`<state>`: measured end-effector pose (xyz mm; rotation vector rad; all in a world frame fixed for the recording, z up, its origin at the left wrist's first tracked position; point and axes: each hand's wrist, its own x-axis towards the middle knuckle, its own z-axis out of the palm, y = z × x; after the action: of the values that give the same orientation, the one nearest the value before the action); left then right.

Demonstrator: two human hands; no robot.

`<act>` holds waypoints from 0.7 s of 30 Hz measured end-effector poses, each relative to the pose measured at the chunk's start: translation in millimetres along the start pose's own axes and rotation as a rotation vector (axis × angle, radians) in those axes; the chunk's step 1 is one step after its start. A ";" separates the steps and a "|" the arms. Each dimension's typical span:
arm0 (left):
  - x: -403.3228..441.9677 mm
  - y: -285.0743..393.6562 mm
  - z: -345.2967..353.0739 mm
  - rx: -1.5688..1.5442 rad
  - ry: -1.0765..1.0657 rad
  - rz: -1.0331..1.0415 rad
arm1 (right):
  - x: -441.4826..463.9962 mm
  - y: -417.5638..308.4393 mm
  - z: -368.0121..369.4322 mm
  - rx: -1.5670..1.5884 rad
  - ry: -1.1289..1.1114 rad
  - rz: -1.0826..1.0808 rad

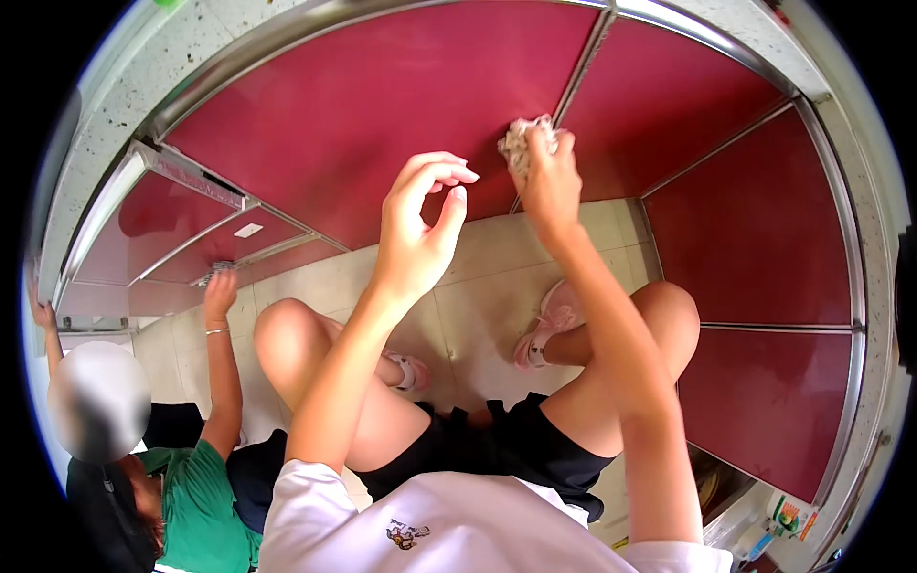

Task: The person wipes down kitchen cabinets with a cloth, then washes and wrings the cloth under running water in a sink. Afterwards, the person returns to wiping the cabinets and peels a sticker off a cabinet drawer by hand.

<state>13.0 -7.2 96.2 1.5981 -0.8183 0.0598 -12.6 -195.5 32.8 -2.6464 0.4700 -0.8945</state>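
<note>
A crumpled whitish cloth [525, 143] is pressed against the glossy red cabinet door [382, 86], close to the metal strip between two panels. My right hand [551, 186] is closed around that cloth. To its left, my left hand [420, 220] is raised in front of the same door, its fingers curved and apart from the thumb, with nothing between them. It does not appear to touch the door.
At the left, a person in a green top [196, 501] reaches toward the lower red panels with a grey cloth [220, 269]. Speckled countertop [115, 115] edges curve overhead. An open compartment with bottles [785, 516] is at lower right. Tiled floor [478, 315] lies below.
</note>
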 end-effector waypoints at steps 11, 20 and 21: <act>-3.3 -1.2 -11.1 -0.011 0.050 0.003 | 65.4 -20.0 -63.7 0.386 0.537 0.050; -0.3 -2.1 -25.4 -0.002 0.040 0.014 | 46.5 -9.5 -13.3 0.583 0.504 0.209; -0.3 -2.9 -26.3 -0.001 0.028 0.003 | 34.8 -7.6 -4.4 0.612 0.450 0.291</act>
<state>25.1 16.2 99.4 1.5919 -0.7995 0.0840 12.4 -203.4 57.5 -1.7776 0.5556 -1.2895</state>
